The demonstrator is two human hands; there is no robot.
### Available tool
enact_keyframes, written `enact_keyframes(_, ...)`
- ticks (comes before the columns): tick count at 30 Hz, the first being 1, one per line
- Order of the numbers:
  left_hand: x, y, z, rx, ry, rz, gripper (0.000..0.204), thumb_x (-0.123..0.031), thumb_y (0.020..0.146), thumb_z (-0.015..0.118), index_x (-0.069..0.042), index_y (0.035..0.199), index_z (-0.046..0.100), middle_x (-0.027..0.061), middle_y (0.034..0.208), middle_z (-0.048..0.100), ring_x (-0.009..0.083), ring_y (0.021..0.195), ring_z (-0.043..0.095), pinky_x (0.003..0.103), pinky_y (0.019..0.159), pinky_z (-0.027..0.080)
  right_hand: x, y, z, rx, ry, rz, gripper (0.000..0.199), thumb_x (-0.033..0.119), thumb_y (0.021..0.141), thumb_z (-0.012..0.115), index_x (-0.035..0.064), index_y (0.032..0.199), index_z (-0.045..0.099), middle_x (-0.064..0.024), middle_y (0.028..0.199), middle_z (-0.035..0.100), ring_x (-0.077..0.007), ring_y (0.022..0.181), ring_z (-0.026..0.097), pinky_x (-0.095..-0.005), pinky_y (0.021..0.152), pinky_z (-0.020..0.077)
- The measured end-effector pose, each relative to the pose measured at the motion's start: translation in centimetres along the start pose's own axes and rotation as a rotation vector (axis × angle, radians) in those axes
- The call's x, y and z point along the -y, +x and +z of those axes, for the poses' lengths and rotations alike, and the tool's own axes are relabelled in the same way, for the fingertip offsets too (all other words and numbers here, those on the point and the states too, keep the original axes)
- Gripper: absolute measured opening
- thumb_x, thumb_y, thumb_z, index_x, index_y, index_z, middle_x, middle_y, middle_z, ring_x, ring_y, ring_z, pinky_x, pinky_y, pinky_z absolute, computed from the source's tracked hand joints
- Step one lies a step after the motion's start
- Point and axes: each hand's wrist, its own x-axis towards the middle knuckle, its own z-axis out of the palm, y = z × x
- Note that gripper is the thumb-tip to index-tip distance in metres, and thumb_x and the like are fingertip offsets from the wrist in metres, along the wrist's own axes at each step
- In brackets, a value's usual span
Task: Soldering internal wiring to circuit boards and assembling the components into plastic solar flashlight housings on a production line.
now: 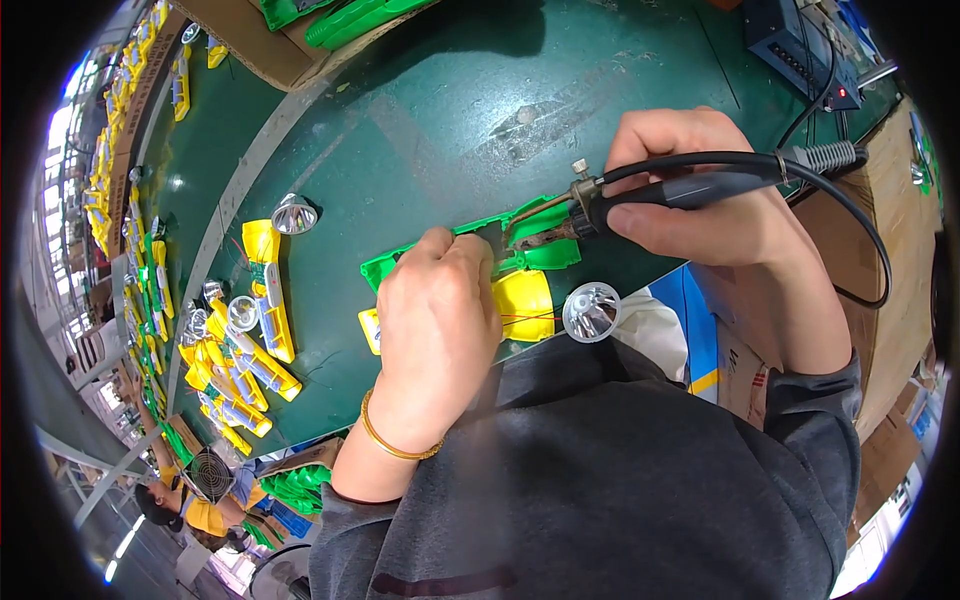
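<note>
My right hand (735, 225) grips a soldering iron (665, 193) with a thin feed tube clamped along its front. The iron's dark tip reaches into the right part of an open green flashlight shell (562, 255) lying on the table. Over the middle of that shell my left hand (438, 315) is closed, its curled fingers holding it; the fingertips are hidden. Just in front of the shell, partly under my left hand, lies a yellow flashlight part (525, 300) with red and dark wires. The wires run toward a clear-rimmed silver reflector (592, 312) at the table's near edge.
Several yellow flashlight assemblies with reflectors (235, 370) are piled on the left, and one (268, 290) lies closer. A cardboard box (270, 45) with green shells stands at the back. A blue soldering station (805, 60) is at back right. Another person (190, 505) works at far lower left.
</note>
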Motion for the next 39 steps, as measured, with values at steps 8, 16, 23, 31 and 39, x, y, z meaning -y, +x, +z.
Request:
enact_keyframes(8, -0.2, 0.1, -0.1, -0.002, -0.003, -0.024, 0.005, 0.003, 0.070, 0.058, -0.001, 0.070, 0.056, 0.0155, 0.070, 0.051, 0.0350, 0.066, 0.055, 0.044, 0.058, 0.045, 1.2, 1.9, -1.0, 0.185, -0.387, -0.088, 0.014, 0.008, 0.068, 0.070, 0.0029, 0.072, 0.057, 0.0006, 0.064, 0.055, -0.0069, 0.061, 0.051, -0.0236, 0.054, 0.0395)
enact_keyframes(16, -0.3, 0.3, -0.1, 0.007, -0.001, -0.023, 0.003, 0.002, 0.070, 0.059, -0.001, 0.071, 0.058, 0.0155, 0.070, 0.051, 0.0349, 0.067, 0.056, 0.044, 0.058, 0.045, 1.4, 2.2, -0.9, 0.202, -0.364, -0.081, 0.014, 0.008, 0.069, 0.070, 0.0029, 0.074, 0.057, 0.0004, 0.065, 0.057, -0.0071, 0.062, 0.052, -0.0236, 0.055, 0.0411)
enact_keyframes(23, -0.6, 0.5, 0.0, 0.004, 0.005, -0.014, 0.003, 0.002, 0.070, 0.058, -0.001, 0.072, 0.059, 0.0152, 0.070, 0.051, 0.0345, 0.066, 0.056, 0.044, 0.058, 0.045, 1.1, 2.0, -0.9, 0.154, -0.351, -0.122, 0.016, 0.016, 0.068, 0.067, 0.0020, 0.073, 0.061, -0.0036, 0.059, 0.056, -0.0090, 0.054, 0.051, -0.0252, 0.050, 0.0391)
enact_keyframes(31, -0.9, 0.8, -0.1, -0.001, 0.011, -0.005, 0.003, 0.001, 0.070, 0.059, -0.002, 0.072, 0.060, 0.0149, 0.069, 0.051, 0.0337, 0.065, 0.056, 0.043, 0.058, 0.045, 2.5, 2.3, -0.9, 0.268, -0.318, -0.210, 0.018, 0.013, 0.067, 0.069, 0.0020, 0.071, 0.055, -0.0025, 0.058, 0.053, -0.0095, 0.054, 0.048, -0.0255, 0.050, 0.0373)
enact_keyframes(39, -1.0, 1.0, -0.1, -0.015, 0.007, 0.009, 0.003, 0.000, 0.071, 0.059, -0.001, 0.069, 0.058, 0.0151, 0.068, 0.051, 0.0339, 0.064, 0.056, 0.043, 0.057, 0.045, 3.3, 1.5, -2.5, 0.203, -0.381, -0.098, 0.020, 0.015, 0.065, 0.071, 0.0016, 0.072, 0.057, -0.0017, 0.063, 0.057, -0.0078, 0.058, 0.050, -0.0236, 0.052, 0.0362)
